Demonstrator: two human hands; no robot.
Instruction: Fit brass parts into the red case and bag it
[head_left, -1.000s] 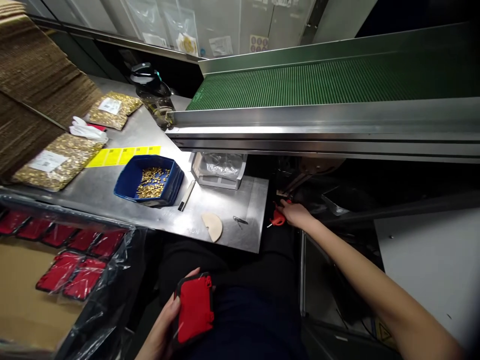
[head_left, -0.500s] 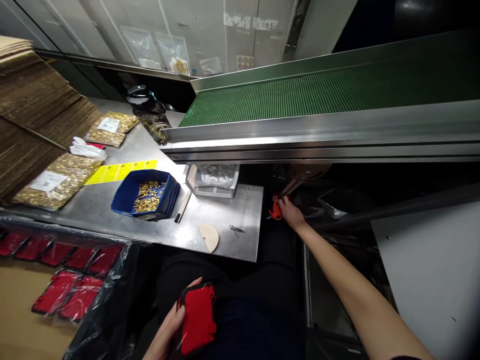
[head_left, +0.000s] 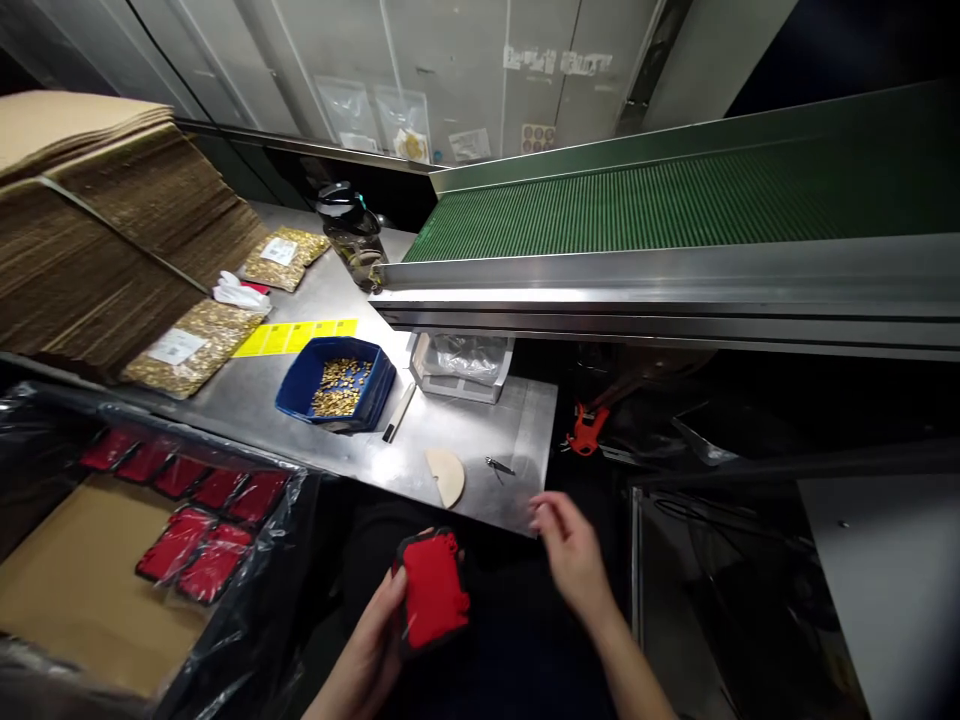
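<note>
My left hand (head_left: 379,625) grips a flat red case with a black rim (head_left: 435,590) over my lap, thumb on its left edge. To the right of the case, by the table's front corner, my right hand (head_left: 574,550) is raised with its fingers curled and thumb close to the forefinger. Anything small between those fingertips cannot be made out. Beyond it hangs or lies an orange tool (head_left: 587,430), apart from the hand. On the metal table are nail clippers (head_left: 499,467) and a pale half-round disc (head_left: 446,478).
A blue bin (head_left: 300,380) of small brass-coloured parts stands on the table beside a slim white-and-black tool (head_left: 399,412). Behind is a grey tray (head_left: 457,385) below a green conveyor (head_left: 600,210). Wrapped red cases (head_left: 176,540) lie in a lined box at left, near stacked cardboard (head_left: 112,230).
My right hand has left the orange tool and come back toward the red case. The left hand still holds the case. The whole view has shifted, moving the scene rightward.
</note>
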